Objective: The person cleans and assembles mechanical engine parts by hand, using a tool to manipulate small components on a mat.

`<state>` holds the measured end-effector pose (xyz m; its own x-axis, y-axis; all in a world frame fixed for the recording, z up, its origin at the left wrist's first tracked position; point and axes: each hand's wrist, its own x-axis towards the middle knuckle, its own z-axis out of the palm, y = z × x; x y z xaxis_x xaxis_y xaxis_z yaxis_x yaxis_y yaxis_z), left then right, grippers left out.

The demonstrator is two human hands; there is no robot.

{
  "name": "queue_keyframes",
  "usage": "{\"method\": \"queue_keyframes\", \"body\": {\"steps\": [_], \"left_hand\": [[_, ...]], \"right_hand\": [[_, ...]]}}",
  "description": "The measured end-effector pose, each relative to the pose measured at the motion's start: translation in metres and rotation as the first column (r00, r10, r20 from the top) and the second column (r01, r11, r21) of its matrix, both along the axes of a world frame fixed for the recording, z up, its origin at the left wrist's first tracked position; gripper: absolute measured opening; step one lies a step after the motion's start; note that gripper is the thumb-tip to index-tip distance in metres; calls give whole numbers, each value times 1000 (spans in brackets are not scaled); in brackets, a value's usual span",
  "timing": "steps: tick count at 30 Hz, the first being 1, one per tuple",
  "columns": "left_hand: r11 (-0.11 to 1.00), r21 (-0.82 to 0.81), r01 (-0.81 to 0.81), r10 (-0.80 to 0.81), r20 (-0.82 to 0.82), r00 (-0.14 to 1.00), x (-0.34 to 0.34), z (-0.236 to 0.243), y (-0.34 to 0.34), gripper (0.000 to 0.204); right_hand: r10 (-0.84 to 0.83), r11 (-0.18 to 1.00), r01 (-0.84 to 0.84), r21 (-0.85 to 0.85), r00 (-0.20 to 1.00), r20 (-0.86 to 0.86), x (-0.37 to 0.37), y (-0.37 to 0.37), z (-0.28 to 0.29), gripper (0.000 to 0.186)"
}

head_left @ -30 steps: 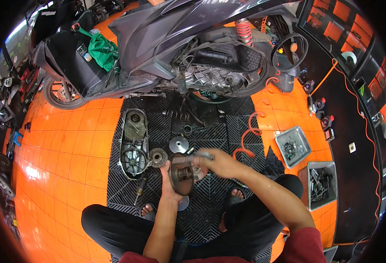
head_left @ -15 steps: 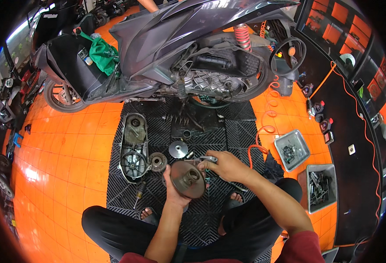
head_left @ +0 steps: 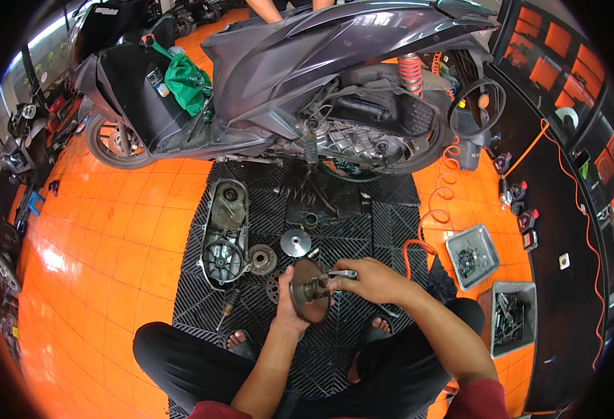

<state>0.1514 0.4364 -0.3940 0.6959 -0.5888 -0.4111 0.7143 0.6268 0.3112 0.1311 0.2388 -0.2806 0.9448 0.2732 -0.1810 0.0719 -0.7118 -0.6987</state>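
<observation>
Upright in my left hand (head_left: pixel 288 305) is a brown metal pulley disc (head_left: pixel 305 290) with a protruding hub, its rim gripped by my fingers. My right hand (head_left: pixel 376 281) is closed around a silver-handled tool (head_left: pixel 345 274), whose tip lies at the hub; its exact kind is hard to make out. Beyond my hands, a shiny silver disc (head_left: pixel 296 242) and a round metal part (head_left: pixel 261 259) lie on the black mat (head_left: pixel 342 363). A long engine side cover (head_left: pixel 224 209) rests at their left, with a screwdriver (head_left: pixel 229 304) below it.
A dark scooter (head_left: pixel 272 105) stands across the far side, its engine side exposed; another person's arms (head_left: pixel 265 8) reach in behind it. A coil spring (head_left: pixel 294 195) lies on the mat. Two grey trays of parts (head_left: pixel 473 255) (head_left: pixel 513 342) and a coiled orange hose (head_left: pixel 418 244) are to the right.
My left hand has turned the pulley disc so it shows more edge-on, hub toward the right. The tool in my right hand has come to the hub. The whole view has shifted slightly.
</observation>
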Motion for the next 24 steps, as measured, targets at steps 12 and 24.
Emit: {"method": "queue_keyframes", "body": {"steps": [12, 24], "left_hand": [[1000, 0, 6, -6, -21, 1000, 0, 8, 0, 86], [985, -170, 32, -22, 64, 998, 1, 6, 15, 87]], "right_hand": [[-35, 998, 35, -45, 999, -2, -1, -4, -2, 65], [-280, 959, 282, -2, 953, 116, 7, 6, -10, 60]]}}
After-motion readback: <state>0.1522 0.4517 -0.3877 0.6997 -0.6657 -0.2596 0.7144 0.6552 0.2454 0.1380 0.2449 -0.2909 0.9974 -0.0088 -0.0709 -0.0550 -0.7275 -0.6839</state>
